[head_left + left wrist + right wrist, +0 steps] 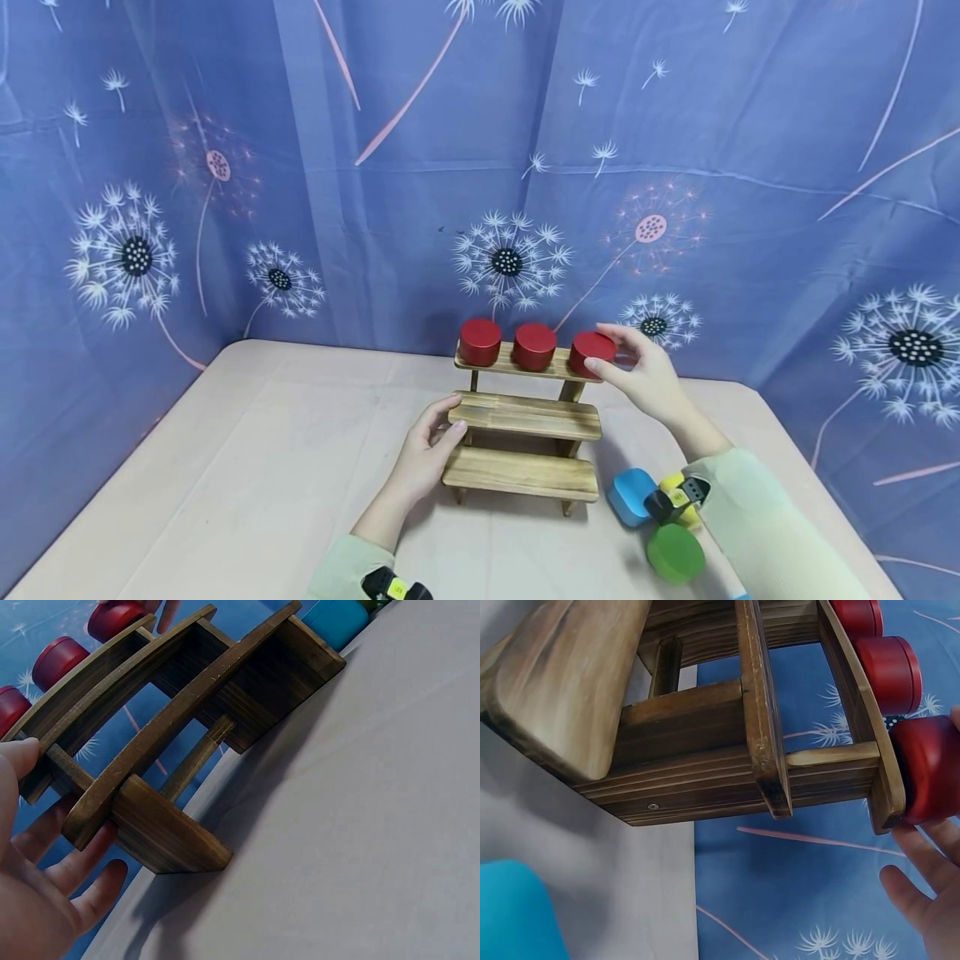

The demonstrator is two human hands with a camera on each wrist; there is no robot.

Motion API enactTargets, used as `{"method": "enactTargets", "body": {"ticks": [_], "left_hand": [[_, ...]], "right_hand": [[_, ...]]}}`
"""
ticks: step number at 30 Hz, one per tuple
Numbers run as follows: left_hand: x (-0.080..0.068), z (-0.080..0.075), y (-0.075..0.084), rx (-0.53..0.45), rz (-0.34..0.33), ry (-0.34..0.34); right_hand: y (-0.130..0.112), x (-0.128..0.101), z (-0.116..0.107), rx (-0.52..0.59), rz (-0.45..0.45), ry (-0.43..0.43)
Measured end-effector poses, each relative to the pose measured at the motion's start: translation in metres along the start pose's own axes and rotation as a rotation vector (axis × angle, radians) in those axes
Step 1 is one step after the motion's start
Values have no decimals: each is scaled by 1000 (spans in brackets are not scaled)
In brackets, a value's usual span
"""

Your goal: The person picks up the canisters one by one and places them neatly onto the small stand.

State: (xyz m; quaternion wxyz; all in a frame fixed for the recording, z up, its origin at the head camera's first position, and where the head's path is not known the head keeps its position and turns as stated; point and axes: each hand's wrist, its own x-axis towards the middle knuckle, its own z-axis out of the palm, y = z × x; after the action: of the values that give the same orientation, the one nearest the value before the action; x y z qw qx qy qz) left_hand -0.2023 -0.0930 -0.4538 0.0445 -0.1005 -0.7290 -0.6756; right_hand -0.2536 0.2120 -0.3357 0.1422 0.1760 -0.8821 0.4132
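A three-tier wooden display stand (525, 415) stands on the table. Three round red tins (535, 347) line its top tier, each apart from its neighbour. My right hand (643, 377) grips the rightmost red tin (588, 353) between thumb and fingers; the tin sits at the right end of the tier. At the stand's left side, my left hand (422, 454) holds the end of the middle tier, thumb in front and fingers reaching behind. The left wrist view shows that thumb (19, 756) against the tier's end. Both lower tiers (521, 472) bear nothing.
To the stand's right lie a blue rounded block (632, 497), a green round piece (676, 553) and a yellow piece (690, 514), partly hidden by the right wrist strap. A blue dandelion-print curtain (390, 250) hangs behind the pale tabletop (247, 467).
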Motion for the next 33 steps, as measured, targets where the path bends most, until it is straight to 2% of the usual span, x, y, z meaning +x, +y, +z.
{"method": "enactTargets", "body": {"ticks": [4, 10, 19, 33], "left_hand": [[0, 0, 0, -5, 18, -2], [0, 1, 1, -27, 12, -2], [0, 1, 1, -23, 8, -1], [-1, 0, 1, -15, 14, -7]], "right_hand": [[0, 1, 1, -2, -1, 4], [-2, 2, 1, 5, -2, 2], [-3, 3, 4, 8, 0, -22], [2, 2, 5, 13, -2, -14]]}}
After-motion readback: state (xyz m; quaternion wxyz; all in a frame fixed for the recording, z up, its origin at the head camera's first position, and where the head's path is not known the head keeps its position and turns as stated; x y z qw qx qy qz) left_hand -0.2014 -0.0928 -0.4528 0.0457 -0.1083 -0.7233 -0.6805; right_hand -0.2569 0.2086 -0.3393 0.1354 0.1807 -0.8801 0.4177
